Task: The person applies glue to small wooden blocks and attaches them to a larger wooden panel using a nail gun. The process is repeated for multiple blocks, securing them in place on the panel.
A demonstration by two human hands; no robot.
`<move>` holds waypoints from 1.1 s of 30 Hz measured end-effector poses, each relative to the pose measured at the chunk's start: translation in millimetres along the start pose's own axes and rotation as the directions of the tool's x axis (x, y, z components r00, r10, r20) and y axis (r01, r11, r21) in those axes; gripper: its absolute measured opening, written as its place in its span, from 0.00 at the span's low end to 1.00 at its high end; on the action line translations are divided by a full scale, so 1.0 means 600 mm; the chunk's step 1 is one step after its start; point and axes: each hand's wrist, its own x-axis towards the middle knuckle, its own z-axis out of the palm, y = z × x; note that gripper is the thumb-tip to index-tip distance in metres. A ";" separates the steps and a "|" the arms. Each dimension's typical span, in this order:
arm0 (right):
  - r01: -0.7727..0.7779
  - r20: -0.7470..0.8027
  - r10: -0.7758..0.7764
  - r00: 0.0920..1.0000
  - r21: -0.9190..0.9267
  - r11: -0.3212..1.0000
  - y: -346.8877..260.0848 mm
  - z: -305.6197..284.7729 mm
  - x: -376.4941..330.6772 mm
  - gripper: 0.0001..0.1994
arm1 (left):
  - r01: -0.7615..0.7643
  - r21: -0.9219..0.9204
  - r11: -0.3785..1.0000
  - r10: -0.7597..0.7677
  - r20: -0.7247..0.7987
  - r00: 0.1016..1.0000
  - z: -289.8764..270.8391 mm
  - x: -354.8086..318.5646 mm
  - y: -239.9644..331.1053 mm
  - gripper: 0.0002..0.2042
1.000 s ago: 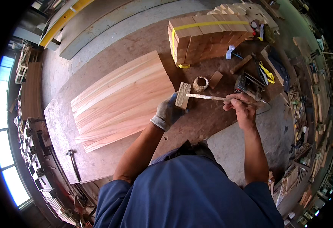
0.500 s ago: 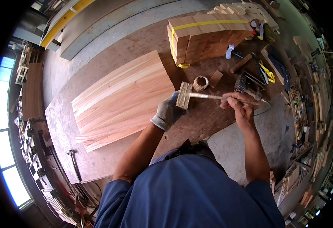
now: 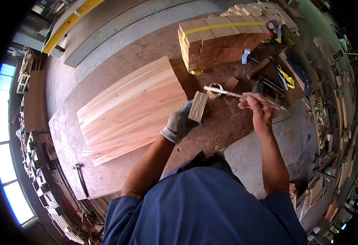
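While L hand (image 3: pixel 179 122) holds wood block (image 3: pixel 197 107), R hand (image 3: pixel 255 107) holds brush (image 3: pixel 232 93).

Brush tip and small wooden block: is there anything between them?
Nothing visible. The brush in the right hand has its tip just right of the wooden block, which the gloved left hand holds; only a small gap separates them.

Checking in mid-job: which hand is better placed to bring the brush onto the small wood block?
Right. The right hand already grips the brush, tip beside the small wood block. The gloved left hand is occupied holding that block.
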 end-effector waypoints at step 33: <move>-0.299 0.187 0.369 0.910 -0.321 0.899 0.261 0.034 0.002 0.12 | -0.006 0.864 -0.503 0.375 0.225 0.899 -0.010 -0.102 0.017 0.23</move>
